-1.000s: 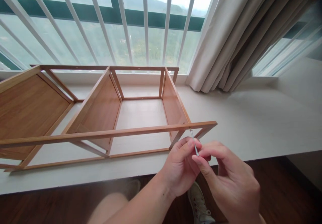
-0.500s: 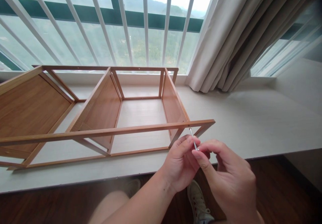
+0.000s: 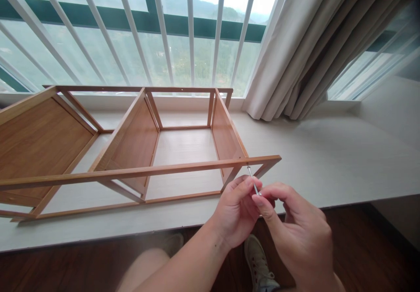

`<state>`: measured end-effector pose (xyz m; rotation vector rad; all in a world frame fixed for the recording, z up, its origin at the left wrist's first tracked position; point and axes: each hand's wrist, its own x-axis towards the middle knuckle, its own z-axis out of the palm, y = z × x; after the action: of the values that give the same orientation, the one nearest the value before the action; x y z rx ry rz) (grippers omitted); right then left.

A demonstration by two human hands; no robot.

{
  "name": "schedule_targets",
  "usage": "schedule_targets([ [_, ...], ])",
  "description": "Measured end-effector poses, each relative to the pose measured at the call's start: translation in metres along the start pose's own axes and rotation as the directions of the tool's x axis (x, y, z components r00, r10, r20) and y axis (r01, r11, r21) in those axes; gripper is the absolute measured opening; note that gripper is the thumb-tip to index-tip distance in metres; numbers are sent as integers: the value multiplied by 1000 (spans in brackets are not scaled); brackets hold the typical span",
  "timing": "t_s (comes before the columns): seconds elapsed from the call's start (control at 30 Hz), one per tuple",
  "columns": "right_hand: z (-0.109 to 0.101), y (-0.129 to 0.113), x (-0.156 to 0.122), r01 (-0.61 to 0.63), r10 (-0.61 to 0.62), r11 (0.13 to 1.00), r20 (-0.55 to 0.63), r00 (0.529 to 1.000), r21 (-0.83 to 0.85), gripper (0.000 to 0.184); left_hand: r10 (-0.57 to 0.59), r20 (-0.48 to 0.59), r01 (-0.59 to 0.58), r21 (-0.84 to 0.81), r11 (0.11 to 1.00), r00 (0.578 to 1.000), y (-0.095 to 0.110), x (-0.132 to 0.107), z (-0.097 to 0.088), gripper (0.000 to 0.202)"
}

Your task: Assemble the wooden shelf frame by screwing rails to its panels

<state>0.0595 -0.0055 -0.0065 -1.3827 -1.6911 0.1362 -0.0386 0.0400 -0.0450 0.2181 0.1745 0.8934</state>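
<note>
A wooden shelf frame (image 3: 183, 168) lies on its side across the pale ledge, with several panels set between its rails. At the near rail's right end, a thin metal hex key (image 3: 252, 177) reaches up to a small screw head on the rail's front face. My left hand (image 3: 234, 211) is closed around the key's shaft, thumb on top, just under the rail. From the right, my right hand (image 3: 297, 231) pinches the key's lower end between thumb and forefinger. The tips of my left fingers are partly hidden behind the key and my other hand.
The pale ledge (image 3: 328, 161) runs along a window with white bars (image 3: 191, 34). A beige curtain (image 3: 288, 60) hangs at the right, touching the ledge. Below the ledge's front edge are a dark wood floor (image 3: 370, 248) and my shoe (image 3: 257, 261).
Almost nothing differs. The fingertips of my right hand and the key's lower end have shifted very slightly to the right; the shelf frame stays in place.
</note>
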Motion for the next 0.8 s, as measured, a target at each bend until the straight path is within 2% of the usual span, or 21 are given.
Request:
schedule_targets([
  [0.17,-2,3,0,50,-49,999,45,998,-18,2,-27,-7,27,3,1000,1000,1,1,1,20],
  [0.5,-2,3,-1,22,-23,1000,40,999,21,3,-13,15,14,-35,999,1000,-1,1,1,18],
  [0.8,2,3,0,-8,7,999,26,1000,36,4,-12,-36,13,41,999,999,0,2,-2,22],
])
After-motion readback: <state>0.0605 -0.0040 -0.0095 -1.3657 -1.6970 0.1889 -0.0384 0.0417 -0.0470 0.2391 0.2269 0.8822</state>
